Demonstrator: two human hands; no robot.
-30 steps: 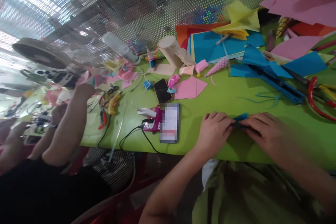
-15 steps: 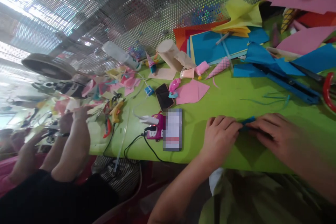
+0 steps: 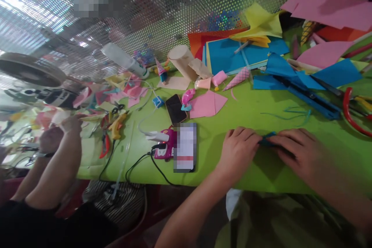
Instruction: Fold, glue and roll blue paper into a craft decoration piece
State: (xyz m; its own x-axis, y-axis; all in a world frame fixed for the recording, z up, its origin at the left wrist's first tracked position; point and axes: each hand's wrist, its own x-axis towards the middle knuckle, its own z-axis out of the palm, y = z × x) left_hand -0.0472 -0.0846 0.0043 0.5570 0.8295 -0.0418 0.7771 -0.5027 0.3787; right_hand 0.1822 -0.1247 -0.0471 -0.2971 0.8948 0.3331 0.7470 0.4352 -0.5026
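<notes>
Over the front of the green table, my left hand and my right hand face each other. Between their fingertips is a small dark-blue rolled piece, which looks like paper or felt; its ends are covered by my fingers. Both hands are closed in a pinch on it. Just behind them lie thin teal strips. To the left of my left hand a light-screened phone lies flat, partly blurred out.
Blue-handled scissors or a stapler-like tool and a red handle lie at right. Stacked coloured sheets and a cardboard tube stand behind. A yellow glue gun and a co-worker's arm are at left.
My view has turned slightly, so most things sit further left in the picture. The blue piece is still pinched between both hands, and less of it shows.
</notes>
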